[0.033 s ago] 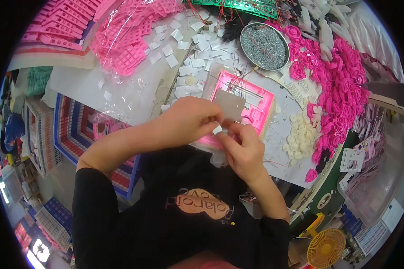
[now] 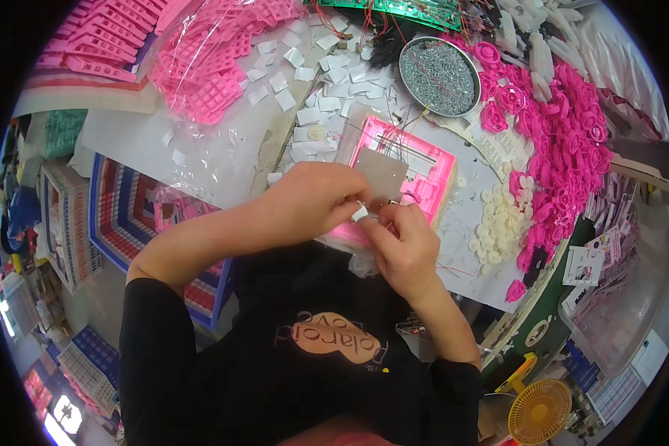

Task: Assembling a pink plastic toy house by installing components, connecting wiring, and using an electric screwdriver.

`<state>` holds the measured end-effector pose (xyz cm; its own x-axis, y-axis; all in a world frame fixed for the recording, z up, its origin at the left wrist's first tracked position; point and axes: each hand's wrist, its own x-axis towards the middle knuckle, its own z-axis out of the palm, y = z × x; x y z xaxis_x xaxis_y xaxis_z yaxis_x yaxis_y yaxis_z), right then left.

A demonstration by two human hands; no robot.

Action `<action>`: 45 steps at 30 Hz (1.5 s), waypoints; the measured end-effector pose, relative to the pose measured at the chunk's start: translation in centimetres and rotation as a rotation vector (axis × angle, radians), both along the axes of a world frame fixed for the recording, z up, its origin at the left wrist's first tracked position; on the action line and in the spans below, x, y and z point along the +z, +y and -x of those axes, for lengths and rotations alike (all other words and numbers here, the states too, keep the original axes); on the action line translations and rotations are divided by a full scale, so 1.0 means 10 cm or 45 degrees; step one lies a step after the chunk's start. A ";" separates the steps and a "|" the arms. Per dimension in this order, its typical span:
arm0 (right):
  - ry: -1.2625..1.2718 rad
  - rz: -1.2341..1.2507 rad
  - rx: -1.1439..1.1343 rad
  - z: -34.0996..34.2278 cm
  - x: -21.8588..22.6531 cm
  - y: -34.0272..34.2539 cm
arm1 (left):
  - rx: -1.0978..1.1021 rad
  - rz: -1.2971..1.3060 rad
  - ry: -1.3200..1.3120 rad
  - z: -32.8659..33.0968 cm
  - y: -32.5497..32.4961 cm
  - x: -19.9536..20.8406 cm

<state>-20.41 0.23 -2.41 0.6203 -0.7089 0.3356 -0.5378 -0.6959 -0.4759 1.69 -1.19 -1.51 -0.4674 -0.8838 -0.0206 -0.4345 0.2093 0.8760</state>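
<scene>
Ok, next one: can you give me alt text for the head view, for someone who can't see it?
Seen from above, a person's left hand and right hand pinch a small white piece together over a pink plastic frame on a cluttered workbench. Around it lie white paper squares, a round metal dish of small parts and heaps of pink plastic parts.

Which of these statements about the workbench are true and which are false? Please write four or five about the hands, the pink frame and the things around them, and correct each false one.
1. Both hands meet over the pink frame. True.
2. The left hand and right hand pinch a small white piece between their fingertips. True.
3. The round metal tray is empty. False: it is full of small grey metal parts.
4. The yellow fan stands on the table beside the frame. False: it is low at the right, off the table.
5. White discs lie right of the frame. True.
</scene>
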 end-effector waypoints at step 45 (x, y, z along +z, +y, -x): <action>0.410 -0.181 0.055 -0.13 0.14 0.09 | 0.415 -0.235 0.376 -0.24 -0.15 0.04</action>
<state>-19.12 1.08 -1.02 0.7086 -0.7054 0.0176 -0.6475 -0.6600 -0.3808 4.14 -2.69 -1.07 -0.1761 -0.9794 -0.0989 -0.1789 -0.0670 0.9816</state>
